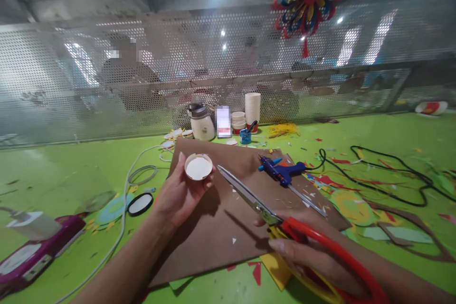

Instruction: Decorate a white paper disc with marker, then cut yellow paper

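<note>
Cardboard (228, 228), a brown matte sheet, covers the green table (71, 171) under both hands. Scissors (256, 204) with long steel blades and red-and-yellow loop handles sit gripped in the right hand (306, 256), blades parted and pointing toward the cup. The left hand (178, 194) pinches a shallow white paper cup base (198, 166), round with a ragged rim, above the sheet's upper left. Trimming it well would likely call for turning the cup into the blades with short snips, fingertips kept behind the cut line. A blue glue gun (283, 171) lies on the cardboard beyond the blades, near a stack of paper cups (252, 107).
</note>
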A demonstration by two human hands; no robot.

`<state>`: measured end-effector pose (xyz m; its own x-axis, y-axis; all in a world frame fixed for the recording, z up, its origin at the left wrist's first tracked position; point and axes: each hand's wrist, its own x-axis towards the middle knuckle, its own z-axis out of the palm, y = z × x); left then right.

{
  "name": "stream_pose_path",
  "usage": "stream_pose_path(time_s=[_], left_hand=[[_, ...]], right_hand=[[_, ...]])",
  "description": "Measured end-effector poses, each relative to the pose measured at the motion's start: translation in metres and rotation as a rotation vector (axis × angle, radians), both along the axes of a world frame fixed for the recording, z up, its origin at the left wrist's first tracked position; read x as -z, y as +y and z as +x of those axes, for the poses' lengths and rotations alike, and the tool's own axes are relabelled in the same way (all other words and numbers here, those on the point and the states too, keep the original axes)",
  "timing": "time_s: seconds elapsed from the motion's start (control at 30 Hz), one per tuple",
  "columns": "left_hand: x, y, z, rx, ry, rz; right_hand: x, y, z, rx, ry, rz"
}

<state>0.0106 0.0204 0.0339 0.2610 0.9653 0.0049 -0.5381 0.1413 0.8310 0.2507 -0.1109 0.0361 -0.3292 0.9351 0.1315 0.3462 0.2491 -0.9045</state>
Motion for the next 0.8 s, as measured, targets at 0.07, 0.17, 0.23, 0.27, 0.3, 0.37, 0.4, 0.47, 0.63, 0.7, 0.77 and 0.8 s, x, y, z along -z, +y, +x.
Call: stream_pose_path(time_s=[0.07, 0.17, 0.23, 0.27, 0.3, 0.37, 0.4, 0.47, 0.63, 0.7, 0.77, 0.8], left_hand=[[0.000, 0.000, 0.000, 0.003, 0.005, 0.009], [0.001, 0.000, -0.001, 0.012, 0.015, 0.028], [0.000, 0.000, -0.001, 0.009, 0.019, 0.033], [0.000, 0.000, -0.001, 0.007, 0.018, 0.032], [0.000, -0.001, 0.000, 0.004, 0.018, 0.028], [-0.001, -0.001, 0.000, -0.006, 0.010, 0.021], [-0.001, -0.001, 0.000, -0.010, 0.006, 0.018], [-0.001, -0.001, 0.001, -0.020, -0.003, 0.012], [-0.002, -0.001, 0.001, -0.030, -0.011, -0.019], [-0.001, -0.001, 0.001, -0.034, -0.014, -0.031], [-0.001, -0.001, 0.001, -0.028, -0.020, -0.033], [-0.001, -0.001, 0.001, -0.021, -0.023, -0.032]], right_hand=[[-0.006, -0.002, 0.000, 0.032, -0.003, -0.017], [-0.005, -0.003, 0.000, 0.068, -0.017, -0.027], [-0.003, -0.004, 0.001, 0.052, -0.028, -0.034], [-0.004, -0.005, 0.001, 0.053, -0.020, -0.026], [-0.005, -0.006, 0.001, 0.056, -0.009, -0.018], [-0.009, -0.008, 0.001, 0.071, 0.003, 0.008], [-0.009, -0.008, 0.001, 0.075, -0.014, 0.004], [-0.007, -0.006, 0.000, 0.075, -0.064, -0.011], [0.011, -0.002, 0.003, 0.147, -0.131, -0.056], [0.018, -0.002, 0.005, 0.129, -0.135, -0.089], [0.025, -0.002, 0.006, 0.098, -0.127, -0.105], [0.029, -0.002, 0.006, 0.103, -0.115, -0.093]])
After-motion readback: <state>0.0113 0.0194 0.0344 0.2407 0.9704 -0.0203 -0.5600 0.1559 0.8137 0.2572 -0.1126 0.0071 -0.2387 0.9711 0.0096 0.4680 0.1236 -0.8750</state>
